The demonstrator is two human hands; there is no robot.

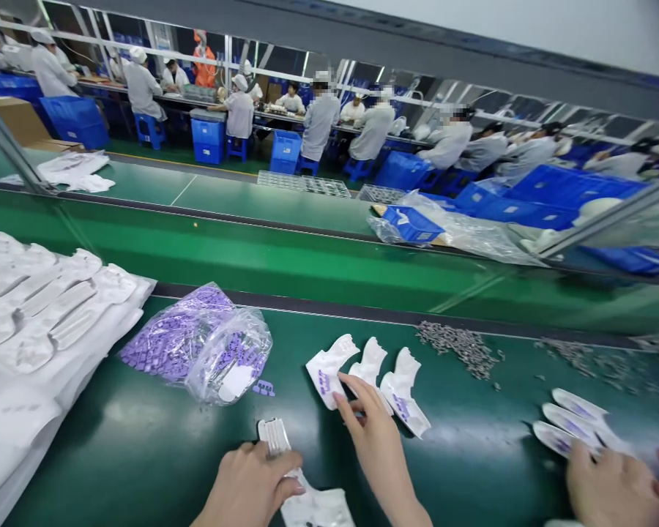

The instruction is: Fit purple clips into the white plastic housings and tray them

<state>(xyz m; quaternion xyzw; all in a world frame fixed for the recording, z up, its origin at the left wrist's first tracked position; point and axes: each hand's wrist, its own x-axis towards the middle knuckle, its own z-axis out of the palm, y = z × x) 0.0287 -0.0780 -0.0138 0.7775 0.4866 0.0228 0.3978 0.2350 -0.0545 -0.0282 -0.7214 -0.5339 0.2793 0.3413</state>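
My left hand (255,483) is closed around a white molded plastic piece (313,506) with a ribbed end, low in front of me. Just to its right, my right hand (376,443) reaches over a row of three curved white plastic shells. Its thumb and index finger pinch the right edge of the left shell (329,366), which has a purple insert (324,382). My fingers partly hide the middle shell (372,360). The right shell (403,388) also carries purple inserts and lies beside my hand.
A clear bag of purple parts (198,340) lies at left, near a loose purple part (264,389). White shells lie on white sheeting (99,344). Small grey parts (455,345) are heaped behind. Another person's hand (618,479) touches slim white pieces (576,421) at right.
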